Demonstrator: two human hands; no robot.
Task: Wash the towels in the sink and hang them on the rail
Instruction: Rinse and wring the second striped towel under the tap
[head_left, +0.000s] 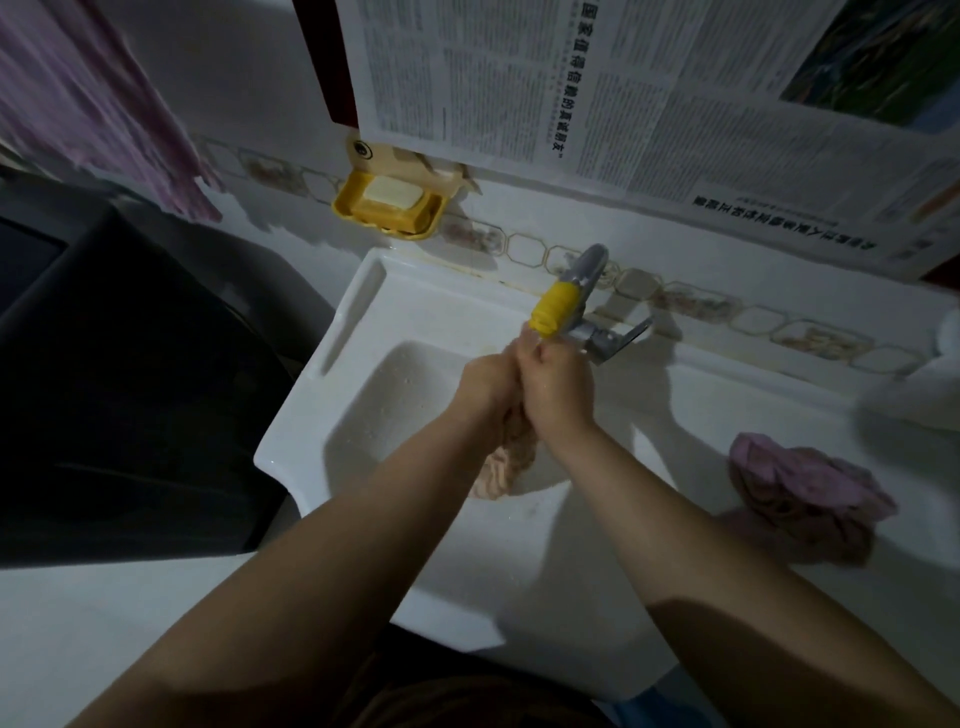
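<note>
- The washing step looks to be in hand: the left hand and the right hand meet over the sink, just under the tap with its yellow sleeve.
- Both hands have their fingers curled tight round a peach towel, bunched into a rope that hangs down from the fists into the basin (it reads as wringing or scrubbing; I cannot tell which).
- Whether water is running I cannot tell.
- A purple towel lies crumpled on the tabletop to the right of the basin, well apart from the hands, likely waiting its turn.
- A striped purple cloth hangs at upper left; the rail itself is not visible.
- Soap sits in a yellow dish on the wall.
- Next, I judge, calls for squeezing the peach towel out, then carrying it up and left to hang.
</note>
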